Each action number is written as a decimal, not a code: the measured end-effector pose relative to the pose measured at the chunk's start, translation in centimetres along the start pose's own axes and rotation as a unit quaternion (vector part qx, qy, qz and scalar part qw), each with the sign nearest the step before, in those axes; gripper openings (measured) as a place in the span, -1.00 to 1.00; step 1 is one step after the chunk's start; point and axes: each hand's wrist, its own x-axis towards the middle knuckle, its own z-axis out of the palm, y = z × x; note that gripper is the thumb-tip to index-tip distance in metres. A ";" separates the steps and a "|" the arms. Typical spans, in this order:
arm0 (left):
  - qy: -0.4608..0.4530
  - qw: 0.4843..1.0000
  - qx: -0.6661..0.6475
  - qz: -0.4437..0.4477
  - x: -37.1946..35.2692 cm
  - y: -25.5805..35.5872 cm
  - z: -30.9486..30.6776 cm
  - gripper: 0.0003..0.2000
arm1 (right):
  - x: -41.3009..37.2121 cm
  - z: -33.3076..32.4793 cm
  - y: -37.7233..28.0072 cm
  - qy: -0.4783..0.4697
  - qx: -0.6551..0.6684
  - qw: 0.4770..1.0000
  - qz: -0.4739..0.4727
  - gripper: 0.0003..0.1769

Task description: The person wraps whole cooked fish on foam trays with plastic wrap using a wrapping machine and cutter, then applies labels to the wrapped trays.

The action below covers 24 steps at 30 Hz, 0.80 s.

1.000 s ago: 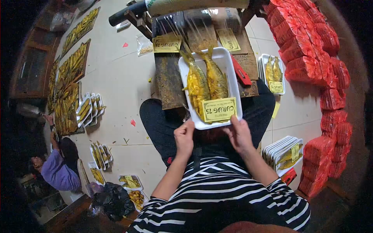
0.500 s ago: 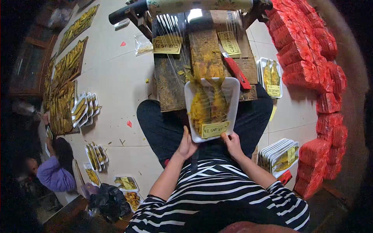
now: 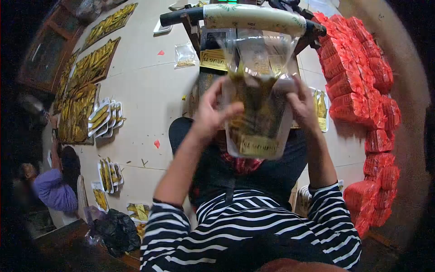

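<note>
A white tray of yellow fish (image 3: 256,113) is raised over my lap, with a yellow label at its near end. Clear plastic film (image 3: 260,50) stretches from the tray's far end up to the roll (image 3: 253,19) on its bar. My left hand (image 3: 213,109) holds the tray's left side near its far corner, fingers partly blurred. At the right far corner, my right hand (image 3: 301,102) grips the tray or its film; which of these is unclear. Behind the tray, yellow labels (image 3: 213,60) lie on the wooden stand.
Red wrapped packs (image 3: 353,90) are piled along the right. A fish tray (image 3: 321,109) lies beside the stand. Boards of fish (image 3: 93,63) and filled trays (image 3: 105,119) are at left. A person in purple (image 3: 56,190) sits at lower left, near a black bag (image 3: 118,231).
Both hands have moved from the tray's near end up to its far corners. The tray has tilted and lifted, with the film drawn up above it. The view has shifted slightly.
</note>
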 end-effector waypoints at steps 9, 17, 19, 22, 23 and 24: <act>-0.014 0.970 0.217 -0.111 7.0 1.1 -1.9 -0.39 | -6.5 -2.2 -4.3 -0.265 0.077 0.953 -0.121 -0.60; 0.081 0.991 0.089 -0.063 4.9 -8.4 -3.9 -0.76 | -1.9 -2.4 6.2 -0.052 0.153 0.979 0.120 -0.66; 0.133 0.990 0.052 0.015 4.5 -9.7 -2.9 -0.72 | 0.1 -0.9 8.5 0.039 -0.109 0.992 -0.041 -0.68; 0.169 0.985 -0.019 0.013 4.2 -11.9 -3.0 -0.80 | 0.6 -0.3 11.4 0.073 -0.275 0.951 -0.121 -0.61; 0.172 0.984 -0.038 0.015 4.1 -12.4 -3.0 -0.84 | 0.7 -0.7 12.4 0.067 -0.296 0.945 -0.121 -0.57; 0.176 0.980 -0.089 0.010 4.1 -12.8 -3.0 -0.86 | 0.4 -1.0 13.3 0.080 -0.150 0.985 -0.017 -0.58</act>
